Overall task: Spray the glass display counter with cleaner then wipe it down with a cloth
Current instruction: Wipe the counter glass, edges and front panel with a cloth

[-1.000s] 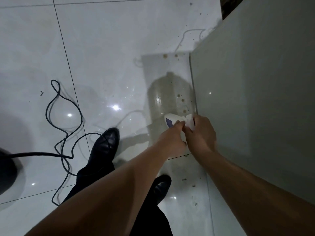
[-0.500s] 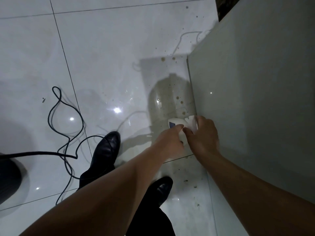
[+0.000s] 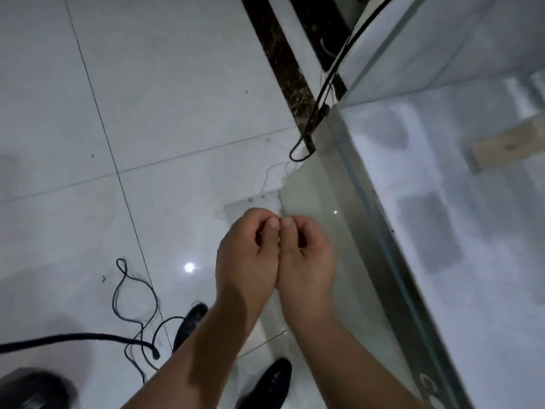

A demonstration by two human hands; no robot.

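Observation:
The glass display counter fills the right side, its top edge running diagonally and its front pane dropping to the floor. My left hand and my right hand are pressed side by side in front of that pane, fingers curled in and thumb tips touching. Nothing shows in either hand, and whatever lies under the palms is hidden. No spray bottle or cloth is in sight.
A thin black cable loops over the white floor tiles at lower left, beside a dark object. My black shoes stand below. Another cable runs down a dark floor strip. A wooden piece lies inside the counter.
Both hands have risen from the floor by the counter's base. The white item they were handling is out of sight. The view has swung up, showing the counter top.

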